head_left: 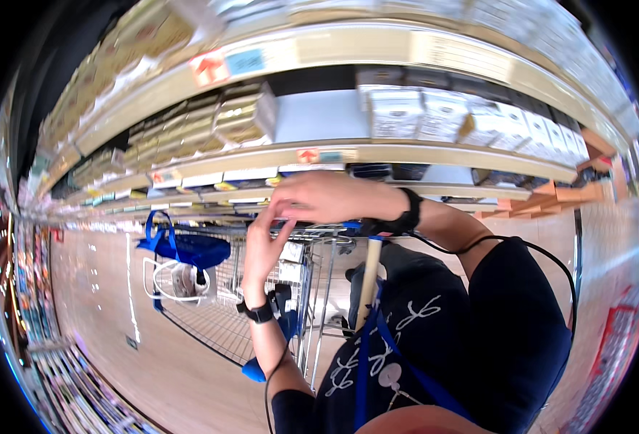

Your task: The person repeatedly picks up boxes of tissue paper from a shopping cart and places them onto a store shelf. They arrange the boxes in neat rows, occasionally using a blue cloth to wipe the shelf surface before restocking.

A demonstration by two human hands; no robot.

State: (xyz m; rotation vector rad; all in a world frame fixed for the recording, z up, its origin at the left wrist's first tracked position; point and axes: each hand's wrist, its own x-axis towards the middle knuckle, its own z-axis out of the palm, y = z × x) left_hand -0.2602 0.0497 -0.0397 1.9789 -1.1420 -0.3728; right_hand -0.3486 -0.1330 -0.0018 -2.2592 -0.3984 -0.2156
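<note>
My two hands meet in front of the shelf, above the shopping cart [211, 311]. My left hand [263, 249] points upward, its thumb apart from the fingers, and its fingertips touch or overlap the other hand. From the right comes my right hand [327, 197], back side up, with loosely bent fingers that are partly hidden. Nothing shows in either hand. Each wrist wears a black band with a cable. In the cart's basket, near my left hand, are white boxes [290, 262]. A blue bag [189, 247] and a white-handled bag [189, 282] lie farther left.
Long shelves [471, 155] run across ahead, stocked with yellowish packages [240, 116] and white boxes [442, 116]. The cart's pale handle bar [370, 275] is close to my body. Wooden crates [551, 199] stand at the right end. Another stocked rack [81, 390] is at lower left.
</note>
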